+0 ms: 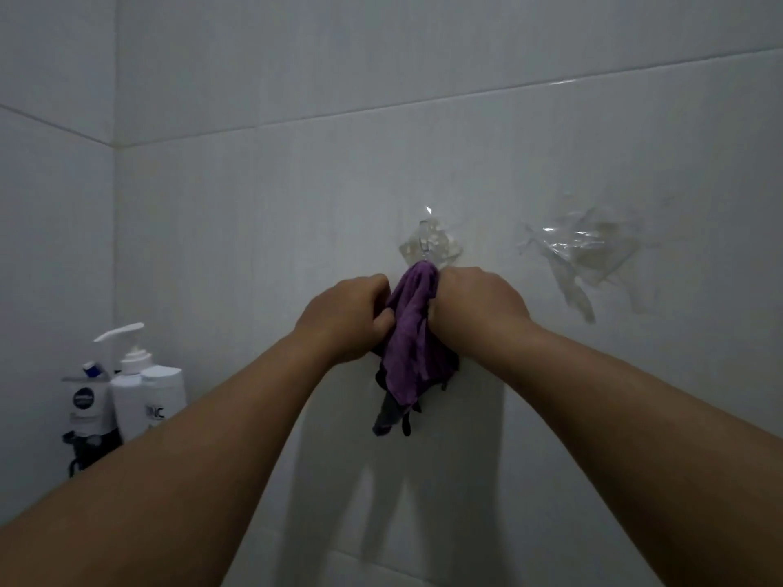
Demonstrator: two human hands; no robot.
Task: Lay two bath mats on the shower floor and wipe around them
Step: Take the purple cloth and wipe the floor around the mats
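Observation:
A purple cloth (409,332) hangs bunched from a clear adhesive hook (426,243) on the white tiled wall. My left hand (345,317) grips the cloth's left side with curled fingers and thumb. My right hand (478,307) holds its right side, fingers hidden behind the fabric. The cloth's dark lower ends dangle below both hands. No bath mats or shower floor are in view.
A second clear adhesive patch (589,252), torn and peeling, sticks to the wall at the right. In the left corner a black rack (84,451) holds white pump and shampoo bottles (135,391). The wall corner (114,247) runs vertically at the left.

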